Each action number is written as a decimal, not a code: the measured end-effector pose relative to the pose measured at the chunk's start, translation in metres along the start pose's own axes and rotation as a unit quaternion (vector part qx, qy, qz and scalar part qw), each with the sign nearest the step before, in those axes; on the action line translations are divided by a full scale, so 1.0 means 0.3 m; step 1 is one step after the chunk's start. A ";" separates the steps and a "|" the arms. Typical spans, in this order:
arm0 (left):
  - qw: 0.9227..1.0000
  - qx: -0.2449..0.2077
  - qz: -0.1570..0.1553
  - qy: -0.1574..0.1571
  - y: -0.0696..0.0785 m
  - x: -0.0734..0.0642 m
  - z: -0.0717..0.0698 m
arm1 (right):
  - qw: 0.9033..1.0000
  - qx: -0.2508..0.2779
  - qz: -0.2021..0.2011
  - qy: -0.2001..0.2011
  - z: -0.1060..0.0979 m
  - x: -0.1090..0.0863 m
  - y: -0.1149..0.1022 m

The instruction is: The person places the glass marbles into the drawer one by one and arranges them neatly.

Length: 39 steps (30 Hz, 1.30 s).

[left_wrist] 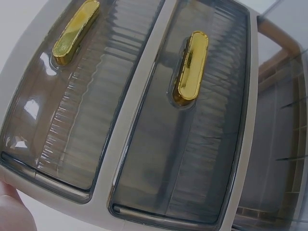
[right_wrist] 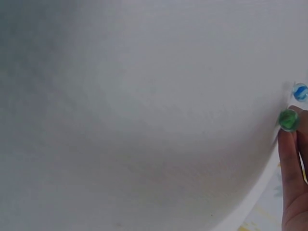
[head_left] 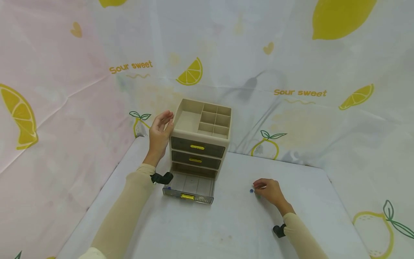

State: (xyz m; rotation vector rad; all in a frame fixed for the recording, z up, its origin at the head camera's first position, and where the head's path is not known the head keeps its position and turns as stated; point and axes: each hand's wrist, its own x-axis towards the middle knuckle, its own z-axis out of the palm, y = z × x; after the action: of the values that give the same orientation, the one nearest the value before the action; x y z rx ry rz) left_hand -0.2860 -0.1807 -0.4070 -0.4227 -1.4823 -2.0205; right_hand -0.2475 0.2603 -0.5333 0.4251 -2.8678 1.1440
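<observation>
Though smoothly round, glassy green marble (right_wrist: 288, 120) in the right hand (head_left: 271, 192).

You have one box (head_left: 200, 135) with three drawers (head_left: 211, 150) and three yellow handles (head_left: 197, 147). Its top has one big space (head_left: 190, 121), six small spaces (head_left: 208, 117). Outside it, you see one blue marble (right_wrist: 300, 92) and one green marble (right_wrist: 288, 120).
</observation>
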 end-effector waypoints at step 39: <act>1.000 -0.013 0.007 -0.003 -0.004 0.002 -0.001 | 1.000 -0.007 0.011 0.010 0.002 -0.001 -0.005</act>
State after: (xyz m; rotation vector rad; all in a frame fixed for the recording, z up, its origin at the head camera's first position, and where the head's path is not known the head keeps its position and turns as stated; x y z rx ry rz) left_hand -0.2872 -0.1810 -0.4076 -0.4496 -1.4533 -2.0317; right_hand -0.2468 0.2589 -0.5328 0.3797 -2.8696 1.1243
